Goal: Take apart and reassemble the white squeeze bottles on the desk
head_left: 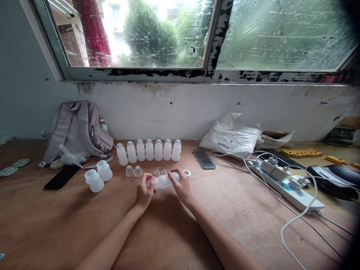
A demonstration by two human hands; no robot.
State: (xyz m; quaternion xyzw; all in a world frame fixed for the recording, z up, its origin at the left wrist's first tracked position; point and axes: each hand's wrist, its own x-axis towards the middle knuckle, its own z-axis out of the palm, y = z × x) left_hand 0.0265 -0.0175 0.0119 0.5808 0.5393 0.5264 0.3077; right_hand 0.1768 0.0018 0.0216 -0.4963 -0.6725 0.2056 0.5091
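A white baby bottle (164,181) lies sideways between my hands, low over the table. My left hand (145,190) is closed around its left, clear capped end. My right hand (180,184) grips the body near the base at the right. Just behind the bottle are small clear nipples (156,173), partly hidden, and a white collar ring (186,173) sits beyond my right fingers. Two clear domed caps (134,171) stand to the left of these. A row of several capped baby bottles (149,150) stands behind. Two uncapped bottle bodies (99,175) stand at the left.
A grey backpack (78,129) leans on the wall, with a black phone (62,177) before it. Another phone (208,164) lies right of centre. A white plastic bag (232,135), a power strip (292,193) with looping cables and a black device (334,180) are at the right.
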